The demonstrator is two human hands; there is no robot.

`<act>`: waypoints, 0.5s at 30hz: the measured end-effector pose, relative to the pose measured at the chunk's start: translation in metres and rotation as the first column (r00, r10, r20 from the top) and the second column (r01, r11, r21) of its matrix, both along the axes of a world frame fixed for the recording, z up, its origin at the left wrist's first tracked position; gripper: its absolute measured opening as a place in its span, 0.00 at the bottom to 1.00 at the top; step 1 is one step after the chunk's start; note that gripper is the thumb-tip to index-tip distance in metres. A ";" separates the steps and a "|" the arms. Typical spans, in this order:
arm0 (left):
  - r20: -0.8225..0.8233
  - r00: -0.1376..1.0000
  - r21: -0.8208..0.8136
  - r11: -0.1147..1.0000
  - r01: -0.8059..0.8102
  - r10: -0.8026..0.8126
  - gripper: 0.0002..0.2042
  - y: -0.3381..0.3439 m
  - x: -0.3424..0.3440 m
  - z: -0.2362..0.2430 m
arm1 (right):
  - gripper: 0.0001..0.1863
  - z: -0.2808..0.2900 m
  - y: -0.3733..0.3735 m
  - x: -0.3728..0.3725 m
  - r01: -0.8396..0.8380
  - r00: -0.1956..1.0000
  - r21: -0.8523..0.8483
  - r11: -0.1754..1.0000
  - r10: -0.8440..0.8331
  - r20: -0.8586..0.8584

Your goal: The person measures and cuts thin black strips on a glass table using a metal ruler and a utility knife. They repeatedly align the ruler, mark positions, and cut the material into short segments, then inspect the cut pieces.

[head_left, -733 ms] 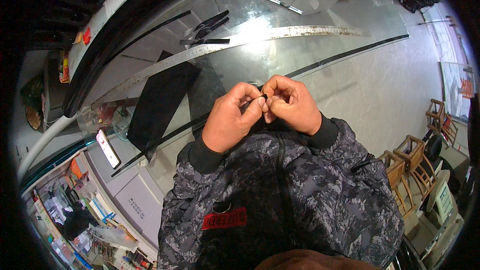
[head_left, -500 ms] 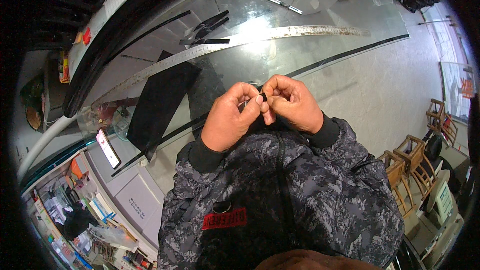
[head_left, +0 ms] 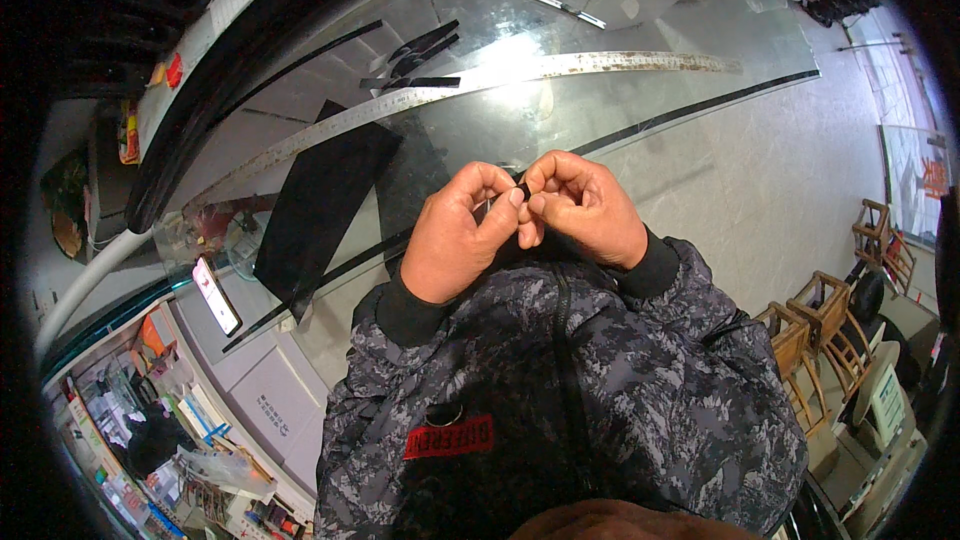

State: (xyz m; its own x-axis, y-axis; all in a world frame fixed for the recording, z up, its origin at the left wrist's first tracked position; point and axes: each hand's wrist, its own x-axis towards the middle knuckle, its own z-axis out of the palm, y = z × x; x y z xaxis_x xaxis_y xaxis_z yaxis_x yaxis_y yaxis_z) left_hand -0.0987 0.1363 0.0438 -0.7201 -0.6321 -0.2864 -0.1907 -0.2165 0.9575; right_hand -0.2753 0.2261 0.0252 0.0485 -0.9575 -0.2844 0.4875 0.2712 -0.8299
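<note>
Your left hand (head_left: 455,240) and right hand (head_left: 592,210) meet in front of your jacket (head_left: 640,370), near the edge of the clear glass desk (head_left: 600,105). Each grip, thumb against finger, pinches the small black piece (head_left: 524,191) between them; probably it is too little for more than fingertips. The long, worn metal ruler (head_left: 640,63) crosses the flat black sheet (head_left: 325,200), perhaps keeping it flat. Your fingers cover most of the piece, so I cannot tell its full shape or material.
</note>
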 end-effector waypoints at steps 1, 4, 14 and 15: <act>-0.013 1.000 0.006 1.000 0.001 -0.001 0.05 0.001 0.000 0.000 | 0.05 -0.001 0.000 0.000 0.003 1.000 -0.001 1.000 -0.003 0.000; -0.040 0.999 0.019 1.000 0.006 -0.005 0.04 0.002 -0.001 0.000 | 0.05 -0.002 -0.001 0.000 0.009 1.000 -0.002 1.000 -0.009 -0.003; -0.007 1.000 0.007 1.000 -0.001 0.001 0.05 0.003 -0.002 -0.001 | 0.06 -0.001 0.001 -0.001 0.006 0.999 -0.007 1.000 -0.006 -0.039; -0.010 1.000 0.029 1.000 -0.002 0.003 0.05 0.002 -0.002 0.000 | 0.06 0.000 0.001 -0.002 0.000 0.999 -0.003 1.000 0.000 -0.038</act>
State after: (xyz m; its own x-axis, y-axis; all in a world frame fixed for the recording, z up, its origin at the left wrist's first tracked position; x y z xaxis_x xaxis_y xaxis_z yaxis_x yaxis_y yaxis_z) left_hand -0.1008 0.1383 0.0434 -0.7214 -0.6253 -0.2975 -0.1807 -0.2448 0.9526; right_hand -0.2768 0.2272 0.0247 0.0376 -0.9585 -0.2828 0.4559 0.2682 -0.8487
